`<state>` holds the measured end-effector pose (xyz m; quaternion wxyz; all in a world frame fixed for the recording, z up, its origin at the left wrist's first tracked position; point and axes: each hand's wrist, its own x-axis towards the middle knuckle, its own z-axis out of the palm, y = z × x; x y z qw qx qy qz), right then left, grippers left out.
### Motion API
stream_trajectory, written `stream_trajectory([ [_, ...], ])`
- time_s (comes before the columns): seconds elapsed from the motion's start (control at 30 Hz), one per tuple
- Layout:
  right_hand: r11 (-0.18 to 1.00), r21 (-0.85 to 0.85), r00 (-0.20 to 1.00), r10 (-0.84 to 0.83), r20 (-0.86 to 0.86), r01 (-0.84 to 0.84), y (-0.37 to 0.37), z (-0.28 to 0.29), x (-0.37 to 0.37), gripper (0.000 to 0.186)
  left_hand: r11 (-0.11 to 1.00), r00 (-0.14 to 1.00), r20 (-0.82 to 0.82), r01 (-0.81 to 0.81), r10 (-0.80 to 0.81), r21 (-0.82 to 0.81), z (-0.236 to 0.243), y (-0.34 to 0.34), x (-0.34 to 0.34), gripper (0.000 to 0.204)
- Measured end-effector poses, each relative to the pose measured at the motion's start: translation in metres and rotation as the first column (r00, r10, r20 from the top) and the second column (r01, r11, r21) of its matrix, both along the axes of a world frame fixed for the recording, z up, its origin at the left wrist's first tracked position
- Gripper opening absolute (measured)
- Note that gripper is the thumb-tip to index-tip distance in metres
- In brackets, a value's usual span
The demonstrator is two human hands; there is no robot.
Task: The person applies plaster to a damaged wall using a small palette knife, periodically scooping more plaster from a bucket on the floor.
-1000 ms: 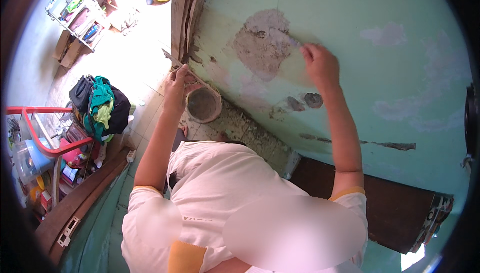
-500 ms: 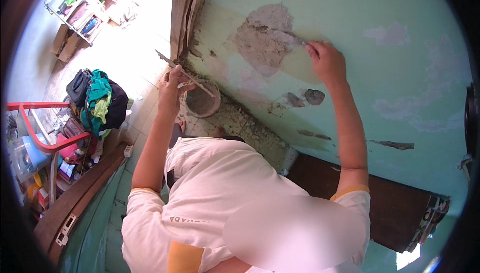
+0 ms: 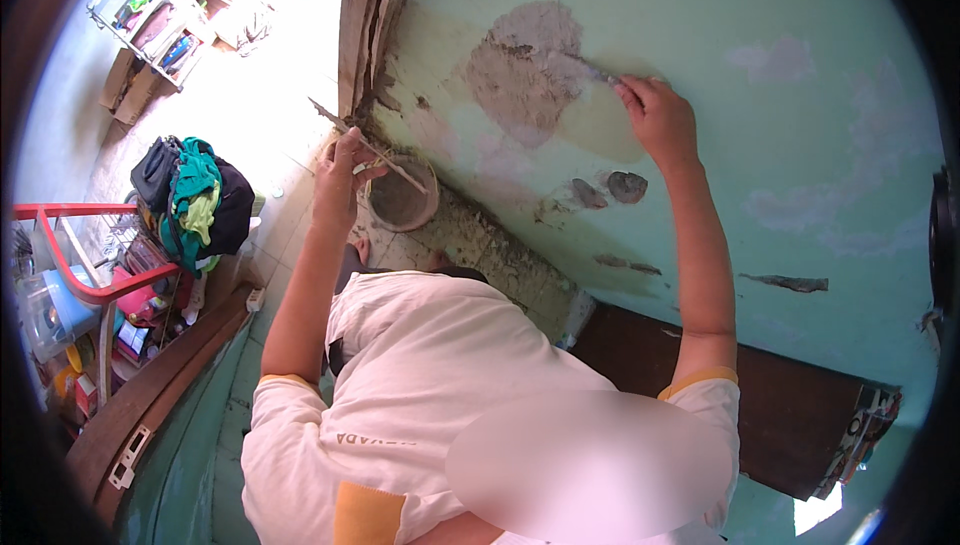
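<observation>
right hand (image 3: 662, 123): gripping trowel (image 3: 600, 74), pointing left at grey patch (image 3: 522, 95) | left hand (image 3: 338, 177): holding thin board (image 3: 398, 169)

This looks like a home, with heaped clothes (image 3: 203, 195), a cluttered shelf rack (image 3: 155, 27) and a patched green wall (image 3: 680, 15).

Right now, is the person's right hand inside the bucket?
No, the right hand holds a slim tool up at the rough grey patch on the green wall.
</observation>
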<state>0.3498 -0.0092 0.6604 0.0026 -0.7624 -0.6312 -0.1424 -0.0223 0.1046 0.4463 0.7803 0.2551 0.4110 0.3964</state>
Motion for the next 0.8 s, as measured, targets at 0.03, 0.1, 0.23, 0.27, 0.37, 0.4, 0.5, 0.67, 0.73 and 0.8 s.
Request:
stream_trajectory([
  [0.03,1.000,0.031,0.999,-0.001,-0.041,0.002,0.000,0.007,-0.004,0.028,1.000,1.000,0.007,0.003,-0.003,-0.003,-0.003,0.001,-0.001,0.037],
  [0.1,1.000,-0.024,0.997,0.015,-0.077,-0.017,-0.005,0.014,-0.008,0.027,1.000,1.000,0.024,0.005,-0.005,-0.006,-0.007,0.002,-0.004,0.036],
  [0.23,0.980,-0.195,0.998,0.014,-0.060,-0.026,-0.019,0.006,-0.006,0.027,1.000,1.000,0.031,0.006,-0.005,-0.016,-0.008,-0.003,-0.002,0.039],
  [0.27,0.981,-0.192,0.999,-0.021,-0.025,0.016,-0.019,0.003,-0.005,0.027,1.000,1.000,0.025,0.004,-0.003,-0.019,-0.006,-0.003,-0.002,0.042],
  [0.37,0.986,-0.128,0.994,-0.107,-0.004,0.105,-0.014,0.000,-0.008,0.027,0.999,0.999,0.031,0.012,-0.010,-0.046,-0.010,-0.002,-0.002,0.033],
  [0.4,0.991,-0.073,0.992,-0.117,-0.054,0.113,-0.014,0.003,-0.011,0.028,1.000,1.000,0.026,0.001,0.000,-0.031,-0.009,-0.002,-0.003,0.033],
  [0.5,0.952,-0.208,0.941,-0.266,-0.210,0.223,-0.016,0.027,-0.020,0.030,1.000,1.000,0.020,-0.019,0.019,-0.008,-0.003,-0.001,-0.008,0.032],
  [0.67,0.882,-0.427,0.857,-0.368,-0.361,0.199,-0.034,-0.012,0.027,0.032,0.999,0.999,0.040,-0.029,0.030,-0.025,-0.004,-0.001,-0.012,0.031],
  [0.73,0.842,-0.482,0.801,-0.454,-0.390,0.243,-0.032,-0.024,0.034,0.031,1.000,0.998,0.059,-0.025,0.026,-0.018,-0.005,-0.002,-0.013,0.031],
  [0.8,0.847,-0.484,0.834,-0.420,-0.358,0.219,-0.031,-0.031,0.038,0.030,1.000,0.998,0.063,-0.026,0.027,-0.017,-0.007,-0.003,-0.016,0.031],
])
